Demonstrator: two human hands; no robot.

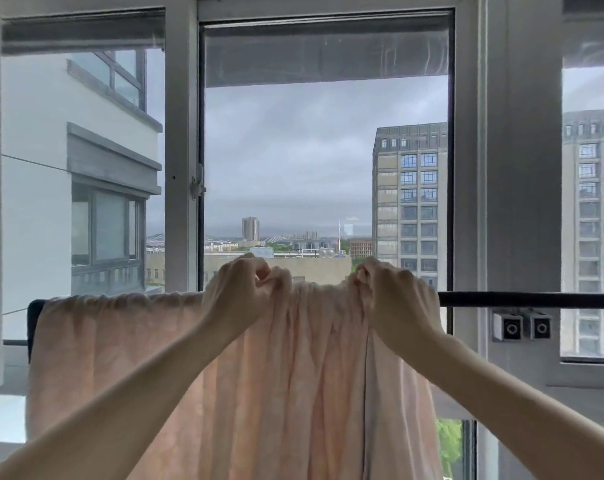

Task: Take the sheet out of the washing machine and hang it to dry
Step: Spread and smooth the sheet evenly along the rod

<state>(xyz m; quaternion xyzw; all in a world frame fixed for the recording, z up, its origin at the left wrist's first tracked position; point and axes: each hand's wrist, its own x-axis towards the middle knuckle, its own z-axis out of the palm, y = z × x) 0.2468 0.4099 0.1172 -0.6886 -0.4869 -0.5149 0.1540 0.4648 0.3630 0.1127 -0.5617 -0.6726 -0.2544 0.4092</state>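
Note:
A pale pink sheet (293, 375) hangs in folds over a black horizontal rail (522, 300) in front of the window. It covers the rail from its left end to about the middle. My left hand (248, 289) grips a bunch of the sheet's top edge just above the rail. My right hand (390, 292) grips another bunch close to the sheet's right edge. Both arms reach up from the bottom corners. The washing machine is not in view.
A large window with grey frames (181, 168) fills the view, with a latch (196, 187) on the middle post. Two small black-and-white fittings (522, 328) sit under the rail at the right. The rail's right part is bare. Buildings stand outside.

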